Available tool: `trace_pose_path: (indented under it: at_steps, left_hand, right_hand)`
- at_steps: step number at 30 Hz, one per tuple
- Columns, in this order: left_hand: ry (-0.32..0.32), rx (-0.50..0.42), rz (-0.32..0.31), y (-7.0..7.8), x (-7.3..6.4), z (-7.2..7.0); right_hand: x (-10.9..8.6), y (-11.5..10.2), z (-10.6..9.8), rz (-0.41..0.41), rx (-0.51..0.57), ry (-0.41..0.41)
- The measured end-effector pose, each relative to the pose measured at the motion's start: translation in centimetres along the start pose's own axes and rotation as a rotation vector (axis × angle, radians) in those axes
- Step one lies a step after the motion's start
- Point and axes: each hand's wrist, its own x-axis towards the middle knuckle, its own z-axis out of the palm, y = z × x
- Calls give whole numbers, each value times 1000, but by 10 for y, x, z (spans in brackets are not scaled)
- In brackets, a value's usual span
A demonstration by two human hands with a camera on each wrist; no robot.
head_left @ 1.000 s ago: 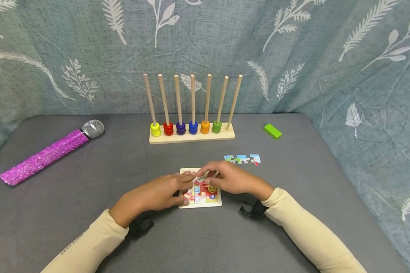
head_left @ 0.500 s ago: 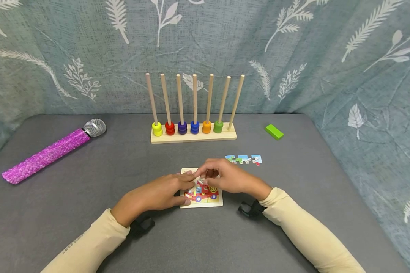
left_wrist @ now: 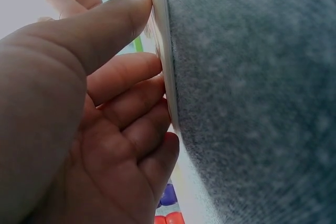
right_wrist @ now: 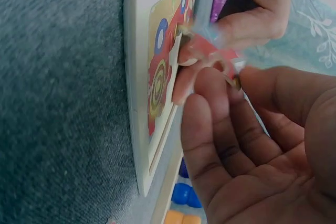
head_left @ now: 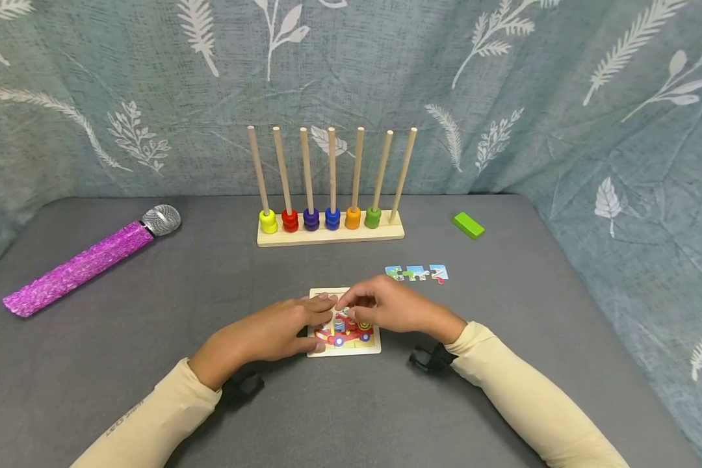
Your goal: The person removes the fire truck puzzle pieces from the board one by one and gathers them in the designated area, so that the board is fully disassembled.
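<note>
A person's right hand pinches a small, flat red-and-white jigsaw piece over a square pale-wood puzzle board as the left hand rests extended fingers on its nine-o'clock side

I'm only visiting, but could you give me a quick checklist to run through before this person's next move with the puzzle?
1. Left hand steadying the puzzle board at its left side: ok.
2. Right hand pinching a reddish puzzle piece: ok.
3. That piece lying flat in the board: not ok, it is held tilted.
4. Piece matching the spot beneath it: cannot tell, blurred and partly hidden.
5. Three loose pieces lying apart from the board: ok.
</note>
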Motion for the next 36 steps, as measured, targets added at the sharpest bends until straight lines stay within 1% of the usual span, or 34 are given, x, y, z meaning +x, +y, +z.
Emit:
trace_pose_path:
  at_steps: [4,18,27,32,36]
  left_hand:
    - [0,6,1,1,-1,-1]
    - [-17,-6,-28,1,-2,0]
    - [-9,-17,-30,2,-3,0]
    - [-5,-41,-36,5,2,-1]
    - [21,-39,-36,7,3,0]
  right_hand:
    - [-2,1,-2,-7,4,13]
    - [-14,5,-12,22,28,67]
    - [-24,13,-21,14,-13,116]
    - [-33,16,-27,59,1,143]
    - [-38,20,-34,87,20,158]
